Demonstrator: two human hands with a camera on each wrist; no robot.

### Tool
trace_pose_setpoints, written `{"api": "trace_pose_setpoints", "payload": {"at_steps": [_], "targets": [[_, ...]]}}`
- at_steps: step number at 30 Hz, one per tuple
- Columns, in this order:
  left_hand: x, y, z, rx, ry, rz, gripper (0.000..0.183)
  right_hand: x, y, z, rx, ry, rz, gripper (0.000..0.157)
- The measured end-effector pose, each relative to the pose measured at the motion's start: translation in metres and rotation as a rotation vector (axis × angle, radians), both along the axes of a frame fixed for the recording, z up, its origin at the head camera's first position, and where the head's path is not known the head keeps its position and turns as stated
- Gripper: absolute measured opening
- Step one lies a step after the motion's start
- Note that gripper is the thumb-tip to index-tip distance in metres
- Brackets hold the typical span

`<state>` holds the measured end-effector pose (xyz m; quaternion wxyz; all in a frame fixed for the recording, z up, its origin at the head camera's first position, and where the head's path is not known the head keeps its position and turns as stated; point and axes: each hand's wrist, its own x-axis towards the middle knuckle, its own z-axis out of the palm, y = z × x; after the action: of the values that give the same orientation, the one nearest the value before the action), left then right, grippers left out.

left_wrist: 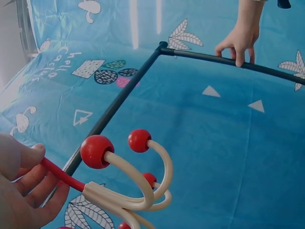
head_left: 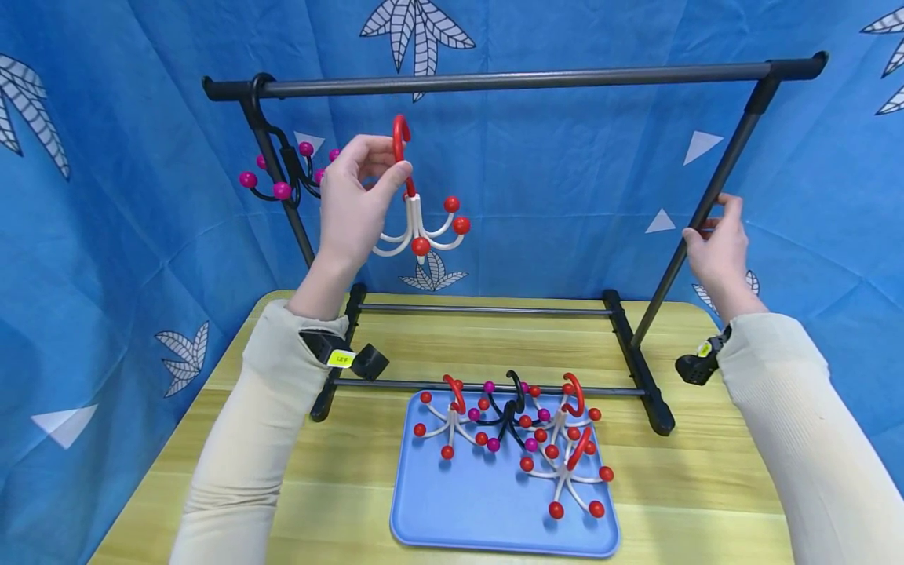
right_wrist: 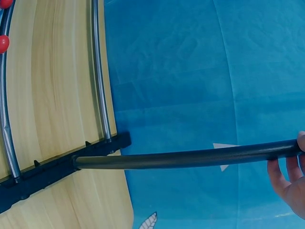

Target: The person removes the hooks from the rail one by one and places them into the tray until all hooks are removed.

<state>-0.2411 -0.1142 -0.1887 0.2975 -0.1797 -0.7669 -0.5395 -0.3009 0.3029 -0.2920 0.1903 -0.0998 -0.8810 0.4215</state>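
My left hand (head_left: pixel 353 204) pinches the red hook of a white hanger (head_left: pixel 415 212), whose curved arms end in red balls. It hangs upright below the rack's top bar (head_left: pixel 523 81), apart from it. In the left wrist view, thumb and fingers hold the red hook (left_wrist: pixel 64 176), with the white arms pointing away. My right hand (head_left: pixel 720 247) grips the black right post (head_left: pixel 730 153) of the rack, thumb on one side and fingers on the other; the right wrist view shows this post (right_wrist: pixel 190 158) too. A black hanger with pink balls (head_left: pixel 291 165) hangs at the bar's left end.
A blue tray (head_left: pixel 459 522) on the wooden table (head_left: pixel 339 494) holds several hangers, most white with red hooks, one black (head_left: pixel 510 412) with pink balls. The rack's base bars (head_left: pixel 487 311) cross the table behind it. A blue patterned curtain (head_left: pixel 565 157) surrounds the table.
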Motion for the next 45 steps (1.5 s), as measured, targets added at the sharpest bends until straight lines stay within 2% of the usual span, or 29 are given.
{"api": "trace_pose_setpoints", "payload": {"at_steps": [16,30,34,41,45], "targets": [[0.016,0.011,-0.038,0.023,-0.06,-0.099,0.028,-0.001,0.001,0.0,0.002,-0.001,-0.009,0.053],[0.035,0.021,-0.076,0.046,-0.12,-0.234,0.023,-0.001,0.002,-0.001,0.0,0.005,-0.001,0.054],[0.041,0.024,-0.09,0.048,-0.167,-0.264,0.022,-0.001,0.002,-0.001,0.004,0.007,-0.001,0.054],[0.049,0.028,-0.114,0.049,-0.297,-0.318,0.02,-0.002,0.002,-0.001,0.0,0.005,0.006,0.054],[0.053,0.029,-0.124,0.047,-0.323,-0.378,0.019,-0.002,0.001,-0.002,0.007,0.009,0.004,0.053]]}}
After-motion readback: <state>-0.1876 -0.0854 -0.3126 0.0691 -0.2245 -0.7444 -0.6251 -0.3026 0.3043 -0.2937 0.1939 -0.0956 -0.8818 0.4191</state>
